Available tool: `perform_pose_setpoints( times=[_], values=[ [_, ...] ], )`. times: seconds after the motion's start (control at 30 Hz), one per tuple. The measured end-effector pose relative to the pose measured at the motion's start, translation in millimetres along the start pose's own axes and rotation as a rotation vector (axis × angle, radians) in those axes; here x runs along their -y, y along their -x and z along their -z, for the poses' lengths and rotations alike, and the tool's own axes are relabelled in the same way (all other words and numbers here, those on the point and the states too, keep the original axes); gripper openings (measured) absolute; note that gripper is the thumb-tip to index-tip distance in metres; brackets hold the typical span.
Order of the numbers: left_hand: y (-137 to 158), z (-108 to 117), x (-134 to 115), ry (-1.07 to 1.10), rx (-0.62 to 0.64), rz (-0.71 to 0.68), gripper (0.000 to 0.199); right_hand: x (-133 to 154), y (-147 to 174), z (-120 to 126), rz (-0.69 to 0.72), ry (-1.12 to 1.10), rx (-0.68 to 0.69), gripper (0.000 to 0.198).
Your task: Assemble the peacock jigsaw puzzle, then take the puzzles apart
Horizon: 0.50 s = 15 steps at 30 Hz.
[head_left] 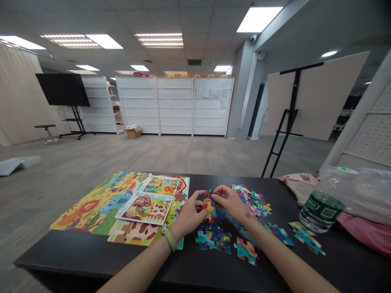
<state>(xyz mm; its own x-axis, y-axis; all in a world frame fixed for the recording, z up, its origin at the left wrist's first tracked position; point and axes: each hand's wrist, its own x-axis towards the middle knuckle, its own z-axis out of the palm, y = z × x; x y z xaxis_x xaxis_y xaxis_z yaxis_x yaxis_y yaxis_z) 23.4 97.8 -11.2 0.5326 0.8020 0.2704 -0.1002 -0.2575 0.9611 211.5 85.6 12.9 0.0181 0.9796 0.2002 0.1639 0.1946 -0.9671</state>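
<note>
My left hand (190, 215), with a watch (170, 237) on its wrist, is closed with thumb and fingertips on jigsaw puzzle pieces (209, 209) that show orange and teal. My right hand (229, 200) pinches the upper end of the same pieces, its fingertips almost touching those of the left. The fingers partly hide where the pieces meet. Just below lies a joined blue and teal puzzle section (214, 238) on the dark table (100, 254). A pink and teal puzzle piece (247, 250) rests beside it, under my right forearm.
More puzzle pieces (256, 203) lie beyond my right hand, and others (307, 237) farther right. Finished animal puzzles (91, 203) and two picture cards (148, 208) cover the left. A water bottle (320, 207) stands at right by plastic bags (369, 195). Behind is an easel board (317, 97).
</note>
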Motion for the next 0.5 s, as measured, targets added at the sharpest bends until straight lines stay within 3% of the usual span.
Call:
perform_pose_setpoints(
  times=[0.23, 0.37, 0.5],
  values=[
    [-5.0, 2.7, 6.6, -0.076, -0.068, -0.012, 0.033, 1.0, 2.6, -2.6, 0.007, -0.005, 0.052, 0.043],
    [-5.9, 6.4, 8.5, -0.056, -0.073, -0.021, 0.027, 4.0, 7.0, -4.8, 0.027, 0.012, 0.15, 0.045],
    [-4.2, 5.9, 3.7, -0.219, -0.084, -0.057, 0.024, 5.6, 9.5, -7.8, 0.059, 0.06, 0.204, 0.041]
  ],
)
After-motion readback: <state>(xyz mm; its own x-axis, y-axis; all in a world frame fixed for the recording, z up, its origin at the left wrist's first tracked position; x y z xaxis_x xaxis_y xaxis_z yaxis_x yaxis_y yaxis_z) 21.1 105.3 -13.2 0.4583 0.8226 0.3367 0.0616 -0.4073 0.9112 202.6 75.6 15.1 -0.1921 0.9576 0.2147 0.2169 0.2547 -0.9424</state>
